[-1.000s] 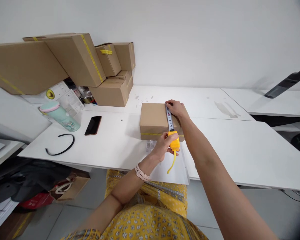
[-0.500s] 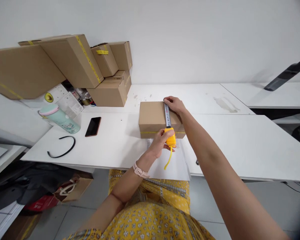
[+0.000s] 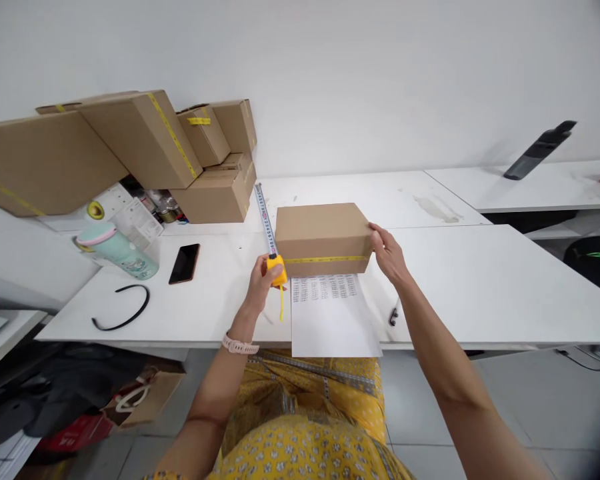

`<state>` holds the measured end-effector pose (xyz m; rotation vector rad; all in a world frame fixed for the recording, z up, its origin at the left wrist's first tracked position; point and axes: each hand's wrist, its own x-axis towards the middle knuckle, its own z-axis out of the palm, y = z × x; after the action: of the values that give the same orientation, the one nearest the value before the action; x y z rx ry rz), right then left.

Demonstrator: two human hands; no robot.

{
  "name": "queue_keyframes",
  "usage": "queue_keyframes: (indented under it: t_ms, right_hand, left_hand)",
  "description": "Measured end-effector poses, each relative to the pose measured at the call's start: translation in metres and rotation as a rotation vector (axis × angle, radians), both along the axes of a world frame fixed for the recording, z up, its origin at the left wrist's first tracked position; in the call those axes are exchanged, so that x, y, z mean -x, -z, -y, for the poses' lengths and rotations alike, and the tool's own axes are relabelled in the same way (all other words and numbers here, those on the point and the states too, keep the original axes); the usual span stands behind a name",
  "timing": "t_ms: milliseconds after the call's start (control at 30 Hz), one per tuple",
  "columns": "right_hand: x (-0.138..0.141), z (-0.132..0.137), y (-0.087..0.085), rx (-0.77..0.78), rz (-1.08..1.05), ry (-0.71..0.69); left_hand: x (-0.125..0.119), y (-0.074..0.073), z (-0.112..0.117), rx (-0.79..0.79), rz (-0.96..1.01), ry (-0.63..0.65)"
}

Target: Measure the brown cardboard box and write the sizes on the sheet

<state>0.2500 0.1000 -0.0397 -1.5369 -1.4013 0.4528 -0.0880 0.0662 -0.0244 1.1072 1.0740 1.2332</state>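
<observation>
A closed cardboard box point(image 3: 325, 230) with a yellow tape strip along its front lies on the white table. My left hand point(image 3: 261, 283) is wrapped round a yellow tape measure point(image 3: 277, 269), just left of the box's front corner. Its blade point(image 3: 265, 220) is pulled out and points away from me, beside the box's left side. At the box's right end, my right hand point(image 3: 387, 252) is closed on the edge, thumb on the near side; some fingers are hidden behind it. Under the box's front lies a printed sheet point(image 3: 330, 327) with rows of text.
Several cardboard boxes point(image 3: 140, 137) are stacked at the back left. Nearer stand a mint tumbler point(image 3: 120, 250), a phone point(image 3: 185, 263) and a black headband point(image 3: 130, 320). A pen point(image 3: 393, 316) lies right of the sheet. A dark bottle point(image 3: 537, 152) leans at the far right.
The tape measure has moved left off the box top to beside the box, with more blade showing. My right hand has left the blade's tip for the box's right end.
</observation>
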Motion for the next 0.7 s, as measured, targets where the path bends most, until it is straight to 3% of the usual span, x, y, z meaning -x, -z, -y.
queue_keyframes:
  t_ms: [167,267,333,467,533,633,700]
  right_hand:
    - [0.011,-0.034,-0.053,-0.065,0.189,0.094]
    - [0.015,-0.057,-0.068,-0.032,0.279,0.193]
    - [0.019,-0.069,-0.071,-0.069,0.374,0.183]
    - [0.032,-0.078,-0.072,-0.159,0.574,0.022]
    - [0.038,-0.075,-0.073,-0.161,0.611,0.0]
    - [0.043,-0.068,-0.074,-0.186,0.625,0.026]
    - [0.044,-0.063,-0.073,-0.199,0.634,0.036]
  left_hand:
    - [0.005,-0.044,-0.035,-0.117,0.018,-0.008]
    - [0.005,-0.06,-0.053,-0.138,0.023,0.004]
    - [0.003,-0.065,-0.056,-0.149,0.016,0.009]
    - [-0.01,-0.065,-0.03,-0.234,-0.003,0.015]
    - [-0.02,-0.058,-0.007,-0.216,0.004,0.137]
    - [-0.037,-0.041,0.026,-0.069,0.048,0.379]
    - [-0.049,-0.027,0.041,0.028,0.081,0.454]
